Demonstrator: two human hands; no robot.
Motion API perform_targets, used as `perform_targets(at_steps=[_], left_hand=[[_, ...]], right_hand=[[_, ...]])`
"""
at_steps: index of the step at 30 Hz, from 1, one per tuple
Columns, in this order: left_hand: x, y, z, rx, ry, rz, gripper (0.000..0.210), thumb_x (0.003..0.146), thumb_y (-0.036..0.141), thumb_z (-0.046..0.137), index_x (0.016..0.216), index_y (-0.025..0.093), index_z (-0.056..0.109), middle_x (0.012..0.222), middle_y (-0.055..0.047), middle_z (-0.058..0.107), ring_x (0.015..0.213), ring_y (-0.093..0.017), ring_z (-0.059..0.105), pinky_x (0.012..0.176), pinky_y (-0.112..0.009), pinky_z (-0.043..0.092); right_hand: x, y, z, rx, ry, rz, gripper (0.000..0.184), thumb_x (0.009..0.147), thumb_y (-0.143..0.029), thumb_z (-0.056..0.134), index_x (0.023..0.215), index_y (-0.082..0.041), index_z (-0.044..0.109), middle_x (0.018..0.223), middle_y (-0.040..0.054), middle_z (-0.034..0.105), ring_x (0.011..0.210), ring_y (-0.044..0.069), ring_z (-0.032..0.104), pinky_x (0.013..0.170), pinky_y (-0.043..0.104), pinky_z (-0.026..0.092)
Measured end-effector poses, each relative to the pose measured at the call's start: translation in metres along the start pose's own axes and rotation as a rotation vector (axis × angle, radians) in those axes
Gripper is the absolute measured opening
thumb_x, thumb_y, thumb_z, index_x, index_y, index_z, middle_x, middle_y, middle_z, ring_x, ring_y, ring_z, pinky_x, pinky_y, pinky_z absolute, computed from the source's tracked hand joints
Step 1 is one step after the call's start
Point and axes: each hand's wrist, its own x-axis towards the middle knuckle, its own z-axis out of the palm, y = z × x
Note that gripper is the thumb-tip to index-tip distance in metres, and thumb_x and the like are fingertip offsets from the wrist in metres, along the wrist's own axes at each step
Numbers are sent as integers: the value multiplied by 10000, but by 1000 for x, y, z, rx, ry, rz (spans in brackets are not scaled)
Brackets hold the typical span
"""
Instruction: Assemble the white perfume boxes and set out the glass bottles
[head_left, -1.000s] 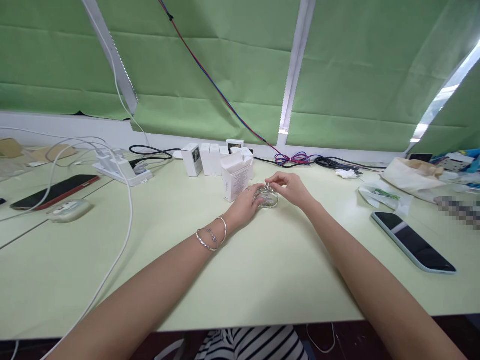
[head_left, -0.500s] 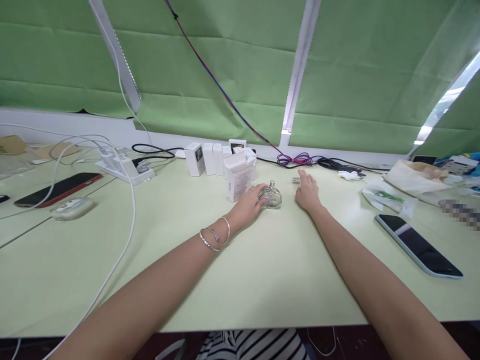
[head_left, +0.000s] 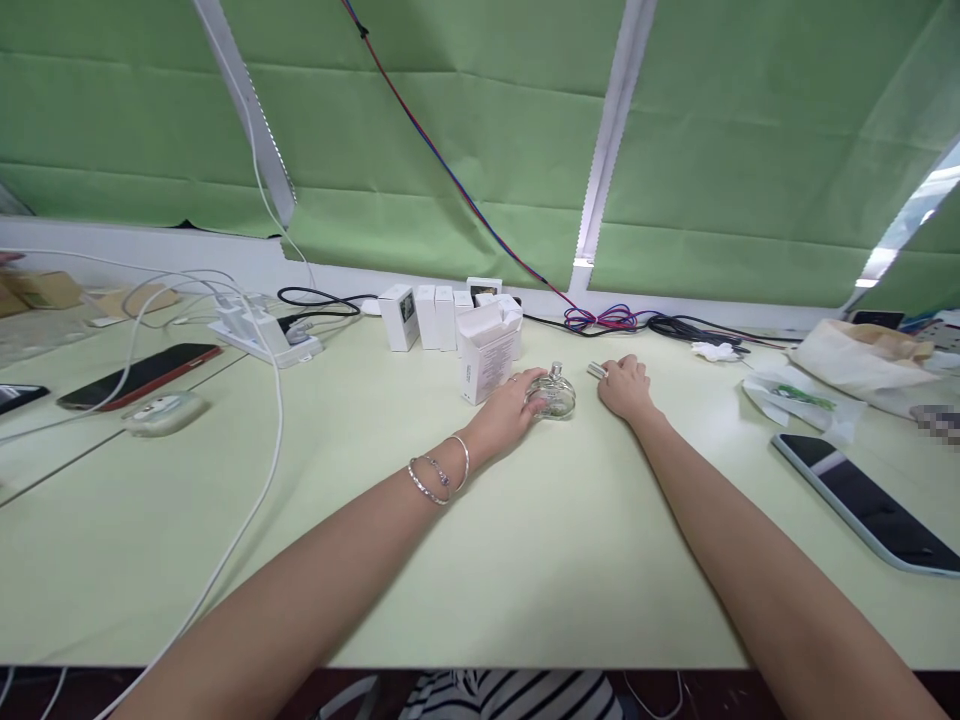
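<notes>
Head view: bottle (head_left: 559, 404), clear glass, upright on the desk (head_left: 525, 560) near its middle; neck points straight up, broad body spreads left to right. Left hand (head_left: 517, 408) closed round the bottle's left side, thumb on the near face, other fingers partly hidden. Right hand (head_left: 628, 386) just right of the bottle, apart from it, fingers curled narrow, the cap (head_left: 595, 369) held at its right end. Cap's long axis runs roughly left to right, slanted, free end pointing left and a little away from the person, toward the bottle; cannot tell whether it touches the desk. White box (head_left: 480, 362) upright beyond the left hand, long axis vertical. Phone (head_left: 862, 500) well apart, right, lying slantwise, far end leftmost
</notes>
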Motion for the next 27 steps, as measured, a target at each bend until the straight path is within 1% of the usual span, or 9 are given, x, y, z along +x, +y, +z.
perform_targets(at_steps=[4, 8, 11, 13, 16, 18, 20, 23, 27], left_hand=[[0, -1, 0, -2, -4, 8, 396, 858, 229, 444, 1248, 178, 400, 1177, -88, 539, 1041, -225, 525, 933, -379, 400], [1, -2, 0, 3, -3, 17, 402, 854, 223, 445, 1250, 173, 396, 1203, -95, 527, 1068, -226, 512, 949, -385, 392], [1, -2, -1, 8, 1, 20, 403, 851, 214, 443, 1249, 173, 395, 1209, -97, 527, 1084, -227, 506, 953, -389, 391], [1, -1, -2, 8, 0, 20, 401, 852, 216, 441, 1248, 175, 394, 1212, -98, 527, 1080, -225, 511, 952, -390, 394], [1, 0, -2, 9, 0, 18, 400, 853, 215, 440, 1247, 163, 395, 1235, -106, 515, 1113, -229, 495, 963, -387, 387], [1, 1, -3, 9, -2, 10, 400, 851, 210, 441, 1245, 160, 395, 1239, -107, 515, 1120, -233, 491, 959, -389, 390], [1, 1, -2, 7, -2, 0, 401, 850, 208, 444, 1245, 166, 395, 1228, -101, 525, 1097, -232, 509, 946, -391, 400], [1, 1, -2, 4, 1, -6, 403, 847, 210, 452, 1245, 173, 398, 1193, -95, 542, 1037, -226, 540, 915, -388, 418], [0, 3, -3, 0, 0, 4, 410, 849, 209, 446, 1255, 177, 394, 1156, -97, 556, 979, -224, 557, 875, -391, 436]], right_hand=[[-4, -2, -2, 40, -22, -73, 372, 813, -196, 374, 1135, -180, 558, 1188, 166, 468, 1074, 317, 445, 871, 493, 363], [-9, -7, -1, 116, -10, -139, 322, 820, -298, 431, 1098, -211, 569, 1150, 140, 541, 1066, 328, 465, 875, 530, 346], [-9, -13, -1, 228, 43, -177, 242, 826, -310, 450, 978, -178, 584, 1053, 140, 594, 1010, 292, 512, 854, 466, 381], [-9, -21, -2, 304, 96, -186, 252, 862, -284, 387, 1041, -172, 523, 1026, 122, 605, 951, 232, 548, 825, 392, 414], [-11, -39, -6, 708, 251, -183, 278, 867, -349, 389, 1086, -181, 424, 917, 65, 611, 762, 161, 572, 712, 315, 453], [-15, -54, -11, 1070, 343, -192, 283, 787, -390, 519, 983, -198, 447, 778, 2, 577, 646, 130, 533, 629, 274, 447], [-20, -67, -19, 1280, 369, -212, 248, 718, -360, 588, 877, -203, 481, 671, -41, 512, 589, 107, 480, 579, 244, 420], [-30, -77, -34, 1290, 348, -288, 159, 718, -311, 551, 822, -192, 533, 614, -51, 459, 548, 96, 424, 545, 236, 389], [-40, -79, -44, 972, 373, -445, 145, 746, -279, 501, 817, -189, 589, 714, -4, 502, 603, 117, 461, 592, 268, 422]])
